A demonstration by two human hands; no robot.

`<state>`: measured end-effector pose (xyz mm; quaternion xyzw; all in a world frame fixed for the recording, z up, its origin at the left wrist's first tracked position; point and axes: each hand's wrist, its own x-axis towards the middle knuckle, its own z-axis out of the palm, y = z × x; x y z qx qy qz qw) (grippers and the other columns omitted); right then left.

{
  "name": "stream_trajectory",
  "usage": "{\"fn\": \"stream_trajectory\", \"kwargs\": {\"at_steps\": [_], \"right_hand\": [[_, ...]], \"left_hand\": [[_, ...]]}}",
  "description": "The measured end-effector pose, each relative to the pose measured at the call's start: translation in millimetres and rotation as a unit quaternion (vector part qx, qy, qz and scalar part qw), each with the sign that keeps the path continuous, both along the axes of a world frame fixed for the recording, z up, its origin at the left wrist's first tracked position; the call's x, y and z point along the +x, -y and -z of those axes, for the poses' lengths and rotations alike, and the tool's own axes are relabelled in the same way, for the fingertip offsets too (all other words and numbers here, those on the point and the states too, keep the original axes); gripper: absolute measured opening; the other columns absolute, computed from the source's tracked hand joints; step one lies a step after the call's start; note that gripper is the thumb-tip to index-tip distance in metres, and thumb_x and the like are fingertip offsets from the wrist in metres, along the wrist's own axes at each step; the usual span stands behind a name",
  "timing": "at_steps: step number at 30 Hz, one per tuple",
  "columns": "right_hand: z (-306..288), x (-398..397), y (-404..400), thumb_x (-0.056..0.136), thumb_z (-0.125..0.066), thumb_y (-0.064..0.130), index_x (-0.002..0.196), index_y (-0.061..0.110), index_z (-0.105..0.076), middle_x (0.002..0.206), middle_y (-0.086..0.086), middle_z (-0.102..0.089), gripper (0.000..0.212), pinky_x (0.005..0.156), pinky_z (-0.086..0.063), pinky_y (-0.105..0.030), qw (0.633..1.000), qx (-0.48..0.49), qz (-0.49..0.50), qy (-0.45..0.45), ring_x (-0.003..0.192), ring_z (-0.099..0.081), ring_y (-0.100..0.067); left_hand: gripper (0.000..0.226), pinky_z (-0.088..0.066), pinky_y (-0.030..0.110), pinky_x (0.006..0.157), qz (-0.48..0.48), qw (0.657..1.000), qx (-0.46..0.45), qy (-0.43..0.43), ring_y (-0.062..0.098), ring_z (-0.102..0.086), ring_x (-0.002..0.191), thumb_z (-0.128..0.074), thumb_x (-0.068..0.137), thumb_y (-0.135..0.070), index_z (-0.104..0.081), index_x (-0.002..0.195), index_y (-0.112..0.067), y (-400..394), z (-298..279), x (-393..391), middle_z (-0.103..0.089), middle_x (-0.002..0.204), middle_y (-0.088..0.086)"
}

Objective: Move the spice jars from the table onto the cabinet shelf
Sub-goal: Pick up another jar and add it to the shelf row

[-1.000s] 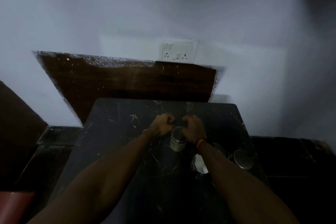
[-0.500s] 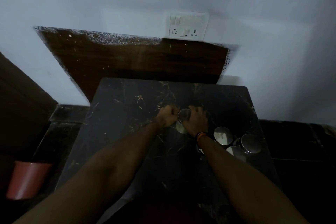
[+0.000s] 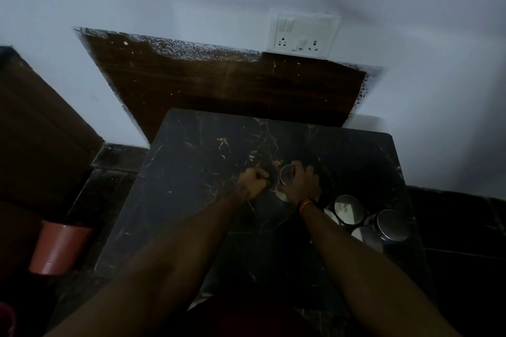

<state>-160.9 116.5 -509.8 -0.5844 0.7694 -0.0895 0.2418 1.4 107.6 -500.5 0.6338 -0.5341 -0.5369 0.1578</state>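
Observation:
My right hand (image 3: 299, 182) is wrapped around a steel spice jar (image 3: 286, 175) with a round shiny lid, held over the middle of the dark marble table (image 3: 191, 200). Just to its left, my left hand (image 3: 254, 182) is a closed fist; nothing shows in it. Three more lidded steel jars cluster at the table's right edge: one (image 3: 347, 209), another (image 3: 391, 224), and a third (image 3: 367, 238) partly behind my right forearm. No cabinet shelf is clearly visible in this dim scene.
A dark wooden board (image 3: 219, 85) leans against the white wall behind the table, below a switch and socket plate (image 3: 302, 33). Brown furniture (image 3: 35, 123) stands at left, with a reddish pot (image 3: 59, 247) on the dark floor beside it.
The camera has tilted down and come closer, so the table sits lower and larger. The jar in my right hand now shows its lid facing me; both hands stay together mid-table.

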Motion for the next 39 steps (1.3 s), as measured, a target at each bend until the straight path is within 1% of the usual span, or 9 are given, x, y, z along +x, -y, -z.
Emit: {"fn": "stream_trajectory", "kwargs": {"at_steps": [4, 10, 14, 19, 23, 28, 31, 35, 39], "right_hand": [[1.6, -0.2, -7.0, 0.072, -0.083, 0.038, 0.142, 0.028, -0.043, 0.140, -0.013, -0.044, 0.081, 0.096, -0.045, -0.042, 0.998, -0.009, 0.024, 0.053, 0.126, -0.047, -0.038], [-12.0, -3.7, -20.9, 0.067, -0.090, 0.025, 0.140, 0.028, -0.052, 0.140, -0.002, -0.051, 0.082, 0.095, -0.047, -0.031, 0.954, -0.074, 0.083, 0.279, 0.125, -0.051, -0.022], [-33.7, -7.8, -23.5, 0.072, -0.087, 0.021, 0.141, 0.028, -0.051, 0.147, 0.001, -0.047, 0.079, 0.102, -0.048, -0.040, 0.913, -0.069, 0.047, 0.399, 0.132, -0.043, -0.020], [-52.4, -13.1, -17.6, 0.080, -0.080, 0.016, 0.141, 0.027, -0.051, 0.144, 0.002, -0.049, 0.069, 0.096, -0.053, -0.037, 0.871, -0.085, 0.037, 0.482, 0.130, -0.049, -0.022], [-54.9, -15.5, -14.0, 0.074, -0.080, 0.034, 0.146, 0.030, -0.045, 0.144, -0.001, -0.049, 0.080, 0.101, -0.050, -0.043, 0.831, -0.093, 0.076, 0.543, 0.126, -0.054, -0.022], [-59.3, -1.8, -5.7, 0.057, -0.083, 0.064, 0.149, 0.036, -0.036, 0.149, -0.007, -0.042, 0.107, 0.101, -0.049, -0.051, 0.818, -0.121, 0.180, 0.534, 0.125, -0.053, -0.027], [-63.7, 4.9, -0.8, 0.058, -0.082, 0.064, 0.152, 0.035, -0.030, 0.151, -0.009, -0.041, 0.112, 0.091, -0.054, -0.043, 0.802, -0.141, 0.217, 0.538, 0.118, -0.056, -0.023], [-74.7, 2.9, 5.2, 0.071, -0.084, 0.046, 0.152, 0.028, -0.032, 0.144, -0.011, -0.049, 0.097, 0.088, -0.056, -0.043, 0.758, -0.152, 0.234, 0.590, 0.115, -0.060, -0.027], [-91.8, -7.2, 11.8, 0.085, -0.073, 0.037, 0.138, 0.019, -0.052, 0.133, -0.017, -0.060, 0.060, 0.087, -0.058, -0.046, 0.714, -0.151, 0.193, 0.656, 0.114, -0.063, -0.034]], "left_hand": [[0.026, -0.052, 0.039, 0.098, -0.047, 0.998, 0.028, -0.039, 0.024, -0.060, 0.113, -0.054, 0.097, -0.005, -0.062, 0.122, -0.007, -8.5, 8.3, -0.7, -0.062, 0.121, 0.010], [0.034, -0.054, 0.043, 0.083, -0.166, 0.970, 0.098, -0.151, 0.027, -0.061, 0.092, -0.042, 0.105, -0.037, -0.061, 0.116, -0.011, -21.7, 13.0, -7.5, -0.066, 0.107, 0.014], [0.054, -0.056, 0.047, 0.093, -0.258, 0.867, 0.267, -0.331, 0.035, -0.059, 0.114, -0.034, 0.099, -0.061, -0.057, 0.124, -0.018, -27.7, 10.9, -7.8, -0.059, 0.123, 0.019], [0.055, -0.056, 0.048, 0.090, -0.265, 0.772, 0.292, -0.499, 0.037, -0.054, 0.125, -0.055, 0.091, -0.046, -0.058, 0.134, -0.012, -29.1, 1.3, -3.3, -0.055, 0.136, 0.022], [0.054, -0.051, 0.055, 0.100, -0.236, 0.762, 0.226, -0.560, 0.042, -0.053, 0.127, -0.064, 0.090, -0.030, -0.054, 0.139, -0.008, -31.9, -8.9, -0.5, -0.050, 0.142, 0.026], [0.057, -0.043, 0.058, 0.109, -0.154, 0.813, 0.113, -0.550, 0.040, -0.051, 0.132, -0.067, 0.088, -0.010, -0.049, 0.142, -0.008, -30.8, -19.8, -2.1, -0.048, 0.145, 0.022], [0.059, -0.046, 0.058, 0.107, -0.143, 0.828, 0.055, -0.540, 0.036, -0.055, 0.129, -0.068, 0.085, 0.004, -0.053, 0.140, -0.010, -29.5, -26.7, -6.8, -0.052, 0.143, 0.017], [0.070, -0.053, 0.050, 0.099, -0.133, 0.843, 0.019, -0.521, 0.032, -0.061, 0.124, -0.078, 0.076, 0.005, -0.055, 0.139, -0.014, -27.5, -37.1, -15.4, -0.054, 0.142, 0.015], [0.059, -0.050, 0.050, 0.101, -0.101, 0.821, 0.036, -0.561, 0.037, -0.055, 0.130, -0.073, 0.087, -0.018, -0.053, 0.142, -0.017, -21.6, -51.2, -13.5, -0.050, 0.146, 0.017]]}}
